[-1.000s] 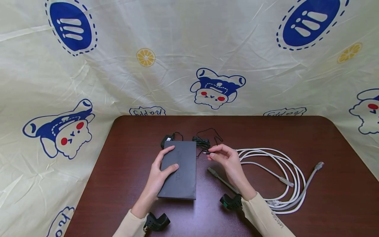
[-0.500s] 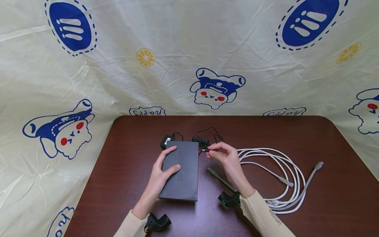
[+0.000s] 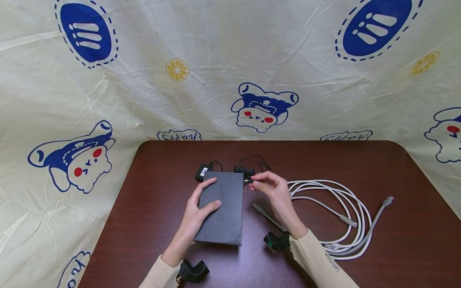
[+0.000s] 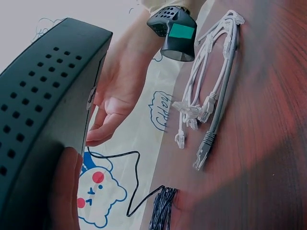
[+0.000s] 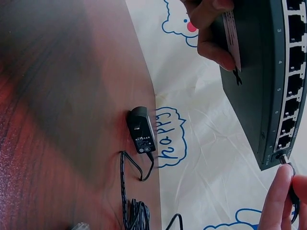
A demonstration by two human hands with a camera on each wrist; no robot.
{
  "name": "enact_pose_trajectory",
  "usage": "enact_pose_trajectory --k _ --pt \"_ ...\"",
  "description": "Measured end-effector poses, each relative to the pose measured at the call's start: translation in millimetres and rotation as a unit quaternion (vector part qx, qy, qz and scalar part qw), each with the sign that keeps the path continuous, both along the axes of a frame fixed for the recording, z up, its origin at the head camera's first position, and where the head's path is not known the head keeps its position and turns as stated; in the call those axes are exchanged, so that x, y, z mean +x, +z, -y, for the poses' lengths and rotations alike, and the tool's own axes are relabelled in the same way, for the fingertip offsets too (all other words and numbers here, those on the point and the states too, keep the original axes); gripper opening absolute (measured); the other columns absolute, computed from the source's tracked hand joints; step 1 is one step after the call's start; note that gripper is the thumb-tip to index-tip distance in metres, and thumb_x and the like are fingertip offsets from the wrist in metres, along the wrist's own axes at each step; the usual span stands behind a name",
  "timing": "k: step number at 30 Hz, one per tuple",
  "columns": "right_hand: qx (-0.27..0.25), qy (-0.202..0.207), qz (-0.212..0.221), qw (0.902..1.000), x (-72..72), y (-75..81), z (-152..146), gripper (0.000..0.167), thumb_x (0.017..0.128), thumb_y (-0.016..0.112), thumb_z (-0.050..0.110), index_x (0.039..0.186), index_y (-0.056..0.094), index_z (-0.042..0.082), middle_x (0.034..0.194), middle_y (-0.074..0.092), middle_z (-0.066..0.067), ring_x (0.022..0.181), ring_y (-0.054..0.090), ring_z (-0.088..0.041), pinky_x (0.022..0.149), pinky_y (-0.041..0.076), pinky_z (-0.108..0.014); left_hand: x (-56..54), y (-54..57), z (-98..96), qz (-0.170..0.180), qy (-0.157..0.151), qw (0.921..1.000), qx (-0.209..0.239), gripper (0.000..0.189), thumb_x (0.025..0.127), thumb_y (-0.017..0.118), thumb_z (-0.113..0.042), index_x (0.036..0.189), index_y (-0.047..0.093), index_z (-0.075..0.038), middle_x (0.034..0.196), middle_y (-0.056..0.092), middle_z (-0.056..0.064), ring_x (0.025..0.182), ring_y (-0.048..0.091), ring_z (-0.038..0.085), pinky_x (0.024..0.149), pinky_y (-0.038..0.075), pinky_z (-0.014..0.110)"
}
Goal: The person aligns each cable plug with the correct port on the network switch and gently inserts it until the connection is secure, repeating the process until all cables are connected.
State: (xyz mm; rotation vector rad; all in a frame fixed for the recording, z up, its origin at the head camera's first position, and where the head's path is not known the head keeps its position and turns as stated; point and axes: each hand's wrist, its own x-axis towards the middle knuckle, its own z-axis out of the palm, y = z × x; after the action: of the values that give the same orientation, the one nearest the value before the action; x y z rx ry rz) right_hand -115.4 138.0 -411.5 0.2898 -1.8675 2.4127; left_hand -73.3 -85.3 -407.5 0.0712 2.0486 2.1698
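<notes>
My left hand [image 3: 191, 216] grips a dark grey network switch [image 3: 222, 212] by its left side, thumb on top and several fingers curled under it. In the right wrist view, the switch is raised above the table and its row of Ethernet ports [image 5: 292, 86] faces my right hand [image 3: 276, 197]. That hand pinches the power plug [image 5: 284, 159] of a thin black cord between thumb and fingers. The plug's metal tip is right at the round power jack, at the end of the port row. From the left wrist view, vent holes [image 4: 43, 81] show along the switch's side.
A black power adapter [image 3: 203, 172] lies behind the switch, and its bundled cord [image 3: 245, 172] lies beside it. To the right is a coil of white Ethernet cable [image 3: 360, 204] with a grey cable [image 3: 378, 218]. One grey cable end [image 3: 263, 212] lies near my right wrist.
The switch has shifted slightly right in my left hand, toward the plug. My right hand has brought the plug a little left and up, closing the gap to the switch's edge.
</notes>
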Motion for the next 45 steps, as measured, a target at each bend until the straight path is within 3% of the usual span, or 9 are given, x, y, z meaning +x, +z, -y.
enact_pose_trajectory --k 7,15,23,33,40,45 --pt "0.004 -0.004 -0.001 1.0000 -0.5 -0.4 0.4 0.018 0.086 0.056 -0.016 0.101 0.052 -0.027 0.089 0.064 -0.008 0.075 0.068 -0.018 0.073 0.054 -0.030 -0.1 0.6 -0.8 -0.005 -0.003 1.0000 0.000 0.054 0.088 0.067 -0.015 0.137 0.050 -0.030 0.136 0.044 0.008 0.112 0.045 0.028 0.085 0.041 0.041" --pt "0.006 -0.011 -0.003 0.9999 0.4 0.3 1.6 0.017 0.086 0.056 -0.016 0.100 0.053 -0.025 0.091 0.062 -0.014 0.076 0.068 -0.017 0.072 0.054 -0.031 0.7 0.9 -1.4 -0.002 -0.006 1.0000 0.008 0.054 0.088 0.067 -0.015 0.137 0.050 -0.029 0.131 0.047 0.010 0.106 0.048 0.027 0.080 0.044 0.040" --pt "0.011 -0.010 -0.002 0.9999 1.3 1.6 4.1 0.018 0.087 0.058 -0.014 0.101 0.054 -0.024 0.088 0.065 -0.008 0.075 0.068 -0.015 0.073 0.054 -0.031 1.3 2.1 -2.6 -0.006 -0.006 1.0000 0.004 0.054 0.088 0.067 -0.015 0.137 0.049 -0.028 0.132 0.046 0.010 0.107 0.047 0.028 0.081 0.043 0.040" --pt "0.011 -0.019 0.001 0.9998 1.8 3.5 6.3 0.017 0.086 0.058 -0.014 0.100 0.055 -0.024 0.088 0.065 -0.010 0.073 0.067 -0.015 0.072 0.054 -0.030 1.8 3.2 -1.2 -0.010 -0.023 0.9997 -0.004 0.055 0.089 0.066 -0.015 0.138 0.047 -0.032 0.130 0.045 0.010 0.099 0.053 0.027 0.079 0.044 0.041" --pt "0.011 -0.024 0.000 0.9996 2.2 2.2 5.3 0.017 0.086 0.059 -0.014 0.099 0.055 -0.025 0.087 0.065 -0.008 0.074 0.067 -0.018 0.073 0.054 -0.031 2.1 3.2 -1.6 -0.027 -0.036 0.9985 -0.031 0.055 0.090 0.064 -0.016 0.139 0.045 -0.032 0.134 0.043 0.009 0.107 0.048 0.027 0.085 0.039 0.042" --pt "0.003 -0.024 -0.003 0.9997 2.3 1.6 5.5 0.017 0.085 0.059 -0.014 0.098 0.055 -0.025 0.088 0.064 -0.008 0.074 0.067 -0.020 0.072 0.054 -0.032 1.5 2.5 -1.5 -0.025 -0.045 0.9984 -0.023 0.055 0.090 0.064 -0.016 0.138 0.045 -0.035 0.135 0.042 0.007 0.109 0.046 0.027 0.088 0.036 0.042"
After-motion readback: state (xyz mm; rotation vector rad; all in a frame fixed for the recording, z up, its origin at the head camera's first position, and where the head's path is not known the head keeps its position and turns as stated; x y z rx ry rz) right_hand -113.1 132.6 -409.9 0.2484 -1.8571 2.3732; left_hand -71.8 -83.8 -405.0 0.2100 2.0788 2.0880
